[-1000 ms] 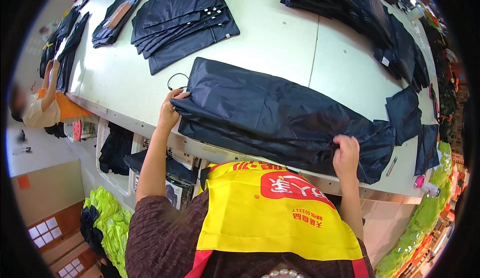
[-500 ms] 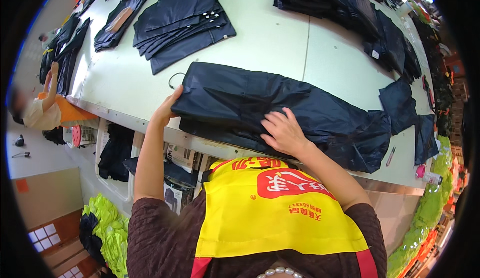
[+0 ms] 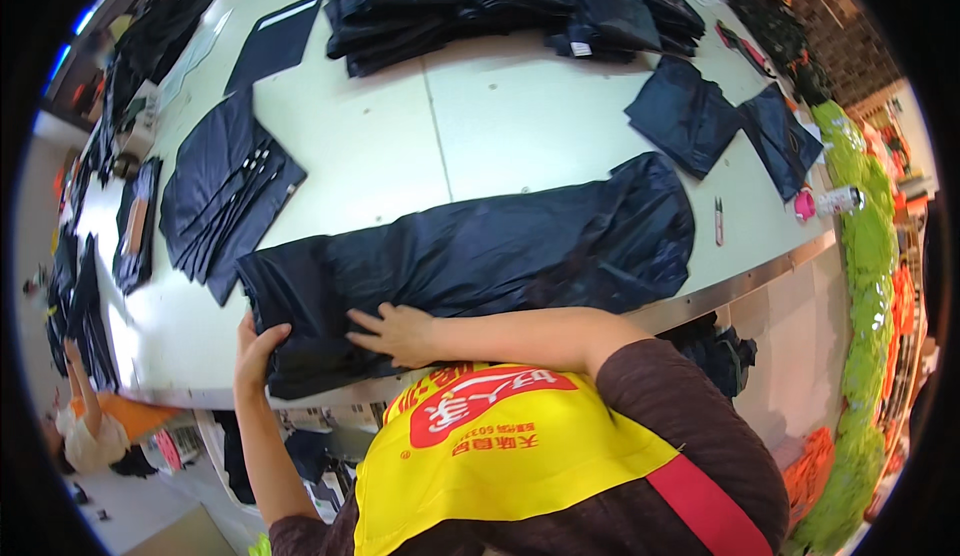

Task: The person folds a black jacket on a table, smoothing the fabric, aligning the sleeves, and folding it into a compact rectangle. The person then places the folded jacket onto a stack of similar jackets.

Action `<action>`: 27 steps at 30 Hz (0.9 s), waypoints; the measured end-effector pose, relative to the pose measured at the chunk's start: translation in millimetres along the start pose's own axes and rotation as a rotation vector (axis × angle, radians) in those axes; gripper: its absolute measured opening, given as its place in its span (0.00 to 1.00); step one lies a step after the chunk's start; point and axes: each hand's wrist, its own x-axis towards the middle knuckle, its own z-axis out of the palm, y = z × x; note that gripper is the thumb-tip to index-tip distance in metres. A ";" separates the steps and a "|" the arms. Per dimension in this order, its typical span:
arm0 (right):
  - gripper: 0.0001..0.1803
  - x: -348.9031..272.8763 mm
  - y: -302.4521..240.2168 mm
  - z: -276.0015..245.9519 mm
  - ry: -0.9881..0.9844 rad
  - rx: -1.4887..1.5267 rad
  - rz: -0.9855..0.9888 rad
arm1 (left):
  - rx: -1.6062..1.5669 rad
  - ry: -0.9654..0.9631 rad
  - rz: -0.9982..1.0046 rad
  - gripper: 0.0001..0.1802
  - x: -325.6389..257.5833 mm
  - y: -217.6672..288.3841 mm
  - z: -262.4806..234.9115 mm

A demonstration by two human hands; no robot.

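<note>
A long, shiny dark navy garment (image 3: 480,251) lies lengthwise along the near edge of the table, its cloth wrinkled and layered. At its left end my left hand (image 3: 258,351) grips the edge, thumb on top and the other fingers mostly hidden. My right hand (image 3: 395,336) rests on the garment a little further right, fingers spread and flat on the cloth. The right end of the garment is bunched and rounded.
A fanned stack of dark pieces (image 3: 225,191) lies on the left of the pale table (image 3: 510,146). A thick pile of dark garments (image 3: 450,6) stands at the back. Right are folded dark pieces (image 3: 685,116), a slim pink tool (image 3: 718,224) and a pink-capped bottle (image 3: 838,202). Another person (image 3: 90,426) is far left.
The view has turned to the right. The garment's right end now lies rounded and apart from the folded pieces. My right hand is nearer my left, which still holds the left end.
</note>
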 end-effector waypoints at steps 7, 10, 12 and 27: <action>0.24 -11.5 -4.4 -45.8 -0.484 0.244 0.080 | 0.929 0.091 0.412 0.16 32.5 8.4 164.2; 0.20 -95.8 25.2 -132.4 -0.422 0.609 -0.049 | 1.154 0.009 0.299 0.18 48.4 -47.8 195.7; 0.20 -164.0 103.8 -143.9 0.398 0.661 -0.139 | 1.084 0.008 0.306 0.20 51.4 -48.7 203.3; 0.24 -399.4 333.3 -122.6 1.681 1.203 1.464 | 1.064 0.014 0.459 0.21 35.0 -58.8 202.0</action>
